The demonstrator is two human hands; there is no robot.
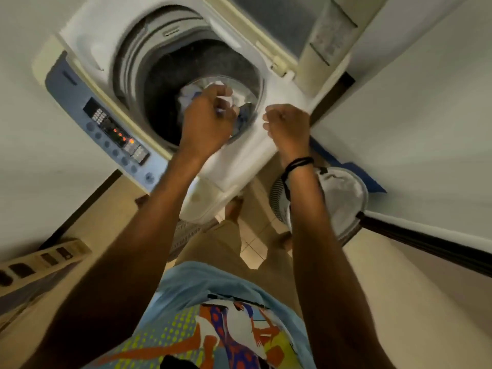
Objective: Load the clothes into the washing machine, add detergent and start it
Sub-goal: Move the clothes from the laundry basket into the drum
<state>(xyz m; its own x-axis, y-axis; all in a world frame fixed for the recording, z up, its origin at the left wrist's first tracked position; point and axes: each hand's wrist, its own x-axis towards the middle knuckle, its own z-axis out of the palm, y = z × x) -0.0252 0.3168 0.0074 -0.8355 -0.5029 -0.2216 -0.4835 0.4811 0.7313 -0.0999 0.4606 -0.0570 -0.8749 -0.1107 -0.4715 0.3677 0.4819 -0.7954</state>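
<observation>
**Laundry goes into the drum**

The left hand [206, 115] grips white and blue clothes [190, 95] over the open drum at mid-frame. The right hand [286, 123], clenched and holding nothing visible, hovers above the washing machine [87, 30] rim. The control panel [117, 131], lower left, shows orange lights; the lid [279, 25] stands open, upper right.

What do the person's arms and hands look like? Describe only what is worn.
Both forearms are bare, with no sleeves reaching them and no gloves. The right wrist carries thin black bands. The left hand and right hand show no rings I can make out.
</observation>
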